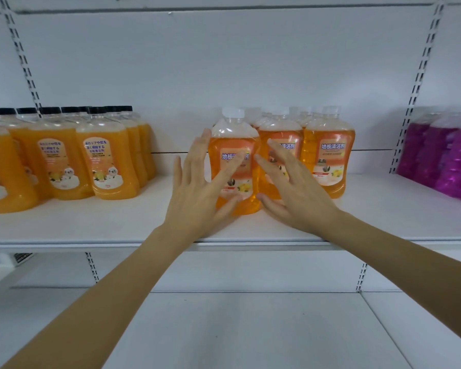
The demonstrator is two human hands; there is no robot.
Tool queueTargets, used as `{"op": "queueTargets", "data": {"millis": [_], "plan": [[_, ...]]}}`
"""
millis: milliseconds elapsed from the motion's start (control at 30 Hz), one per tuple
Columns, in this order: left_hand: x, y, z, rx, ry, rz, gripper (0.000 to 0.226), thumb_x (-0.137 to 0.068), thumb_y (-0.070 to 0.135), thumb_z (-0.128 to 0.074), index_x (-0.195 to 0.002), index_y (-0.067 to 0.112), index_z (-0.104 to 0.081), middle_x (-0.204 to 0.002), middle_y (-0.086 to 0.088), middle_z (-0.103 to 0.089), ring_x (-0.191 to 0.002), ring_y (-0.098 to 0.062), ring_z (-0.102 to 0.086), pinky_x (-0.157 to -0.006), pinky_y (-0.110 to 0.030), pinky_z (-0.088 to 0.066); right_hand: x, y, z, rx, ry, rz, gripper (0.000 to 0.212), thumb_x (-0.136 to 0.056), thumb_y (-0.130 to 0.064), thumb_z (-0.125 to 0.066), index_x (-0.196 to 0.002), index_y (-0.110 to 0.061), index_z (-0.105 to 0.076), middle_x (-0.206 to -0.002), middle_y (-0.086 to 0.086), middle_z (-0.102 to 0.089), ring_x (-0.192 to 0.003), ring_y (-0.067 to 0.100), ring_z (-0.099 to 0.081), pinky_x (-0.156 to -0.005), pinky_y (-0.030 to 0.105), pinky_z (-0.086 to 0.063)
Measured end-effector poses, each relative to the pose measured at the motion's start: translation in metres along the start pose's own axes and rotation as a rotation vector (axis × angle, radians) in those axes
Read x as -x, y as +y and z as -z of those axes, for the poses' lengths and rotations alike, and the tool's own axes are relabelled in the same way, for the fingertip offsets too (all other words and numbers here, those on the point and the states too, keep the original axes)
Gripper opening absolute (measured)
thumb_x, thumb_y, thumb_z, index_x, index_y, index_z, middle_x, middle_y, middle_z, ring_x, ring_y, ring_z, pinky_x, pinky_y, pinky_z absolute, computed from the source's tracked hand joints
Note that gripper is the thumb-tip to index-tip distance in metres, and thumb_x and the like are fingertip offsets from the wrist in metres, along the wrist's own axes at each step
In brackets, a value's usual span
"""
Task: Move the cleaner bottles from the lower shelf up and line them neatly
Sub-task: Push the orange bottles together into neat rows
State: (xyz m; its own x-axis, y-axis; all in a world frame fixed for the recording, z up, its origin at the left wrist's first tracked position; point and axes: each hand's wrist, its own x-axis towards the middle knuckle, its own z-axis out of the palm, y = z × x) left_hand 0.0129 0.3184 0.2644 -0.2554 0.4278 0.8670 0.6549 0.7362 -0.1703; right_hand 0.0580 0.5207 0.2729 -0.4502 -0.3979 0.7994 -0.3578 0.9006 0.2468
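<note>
Several orange cleaner bottles with clear caps stand on the upper shelf (250, 233). The front row holds three side by side: a left bottle (230, 139), a middle bottle (282, 134) and a right bottle (330, 155). More of the same stand behind them. My left hand (197, 187) has its fingers spread and straight in front of the left bottle. My right hand (290, 187) is spread the same way in front of the middle bottle. Neither hand grips a bottle. Whether the fingertips touch the bottles I cannot tell.
Black-capped orange bottles (64, 166) fill the left of the upper shelf. Purple bottles (447, 161) stand at the far right. The white lower shelf (250, 328) lies below. Slotted uprights (421, 75) run up the back wall.
</note>
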Motion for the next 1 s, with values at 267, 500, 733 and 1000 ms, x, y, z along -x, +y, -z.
{"op": "queueTargets", "data": {"millis": [267,500,733,1000], "plan": [[-0.025,0.044,-0.011,-0.303,0.104,-0.292,0.056,-0.085,0.03,-0.053,-0.139,0.024,-0.043,-0.148,-0.014,-0.035,-0.138,-0.032,-0.029,-0.107,-0.064,-0.013,0.015,0.031,0.01,0.063,0.064,-0.218,0.058,-0.083,-0.024,-0.051,-0.137,-0.011,-0.037,-0.146,0.025,-0.028,-0.133,0.039,-0.028,-0.106,0.054,-0.03],[-0.05,0.075,-0.047,-0.439,0.011,-0.201,0.047,-0.089,0.037,-0.048,-0.133,0.022,-0.05,-0.147,-0.009,-0.039,-0.137,-0.032,-0.033,-0.105,-0.065,0.0,0.033,0.059,0.017,0.08,0.0,-0.458,0.072,-0.078,-0.015,-0.059,-0.144,-0.015,-0.03,-0.152,0.026,-0.013,-0.138,0.046,-0.014,-0.105,0.059,-0.028],[-0.046,0.07,-0.053,-0.53,-0.026,-0.22,0.055,-0.087,0.047,-0.044,-0.136,0.023,-0.047,-0.145,-0.011,-0.041,-0.135,-0.035,-0.035,-0.105,-0.064,0.001,0.032,0.059,0.018,-0.038,-0.107,-0.562,0.08,-0.086,0.004,-0.045,-0.148,-0.029,-0.007,-0.155,0.014,0.013,-0.142,0.037,0.001,-0.09,0.044,-0.045],[-0.048,0.075,-0.044,-0.482,-0.001,-0.214,0.044,-0.093,0.04,-0.042,-0.131,0.021,-0.054,-0.14,-0.008,-0.049,-0.133,-0.031,-0.04,-0.106,-0.062,-0.002,0.032,0.056,0.014,0.059,-0.013,-0.527,0.072,-0.083,-0.012,-0.055,-0.147,-0.021,-0.022,-0.153,0.024,-0.008,-0.141,0.044,-0.007,-0.109,0.058,-0.018]]}}
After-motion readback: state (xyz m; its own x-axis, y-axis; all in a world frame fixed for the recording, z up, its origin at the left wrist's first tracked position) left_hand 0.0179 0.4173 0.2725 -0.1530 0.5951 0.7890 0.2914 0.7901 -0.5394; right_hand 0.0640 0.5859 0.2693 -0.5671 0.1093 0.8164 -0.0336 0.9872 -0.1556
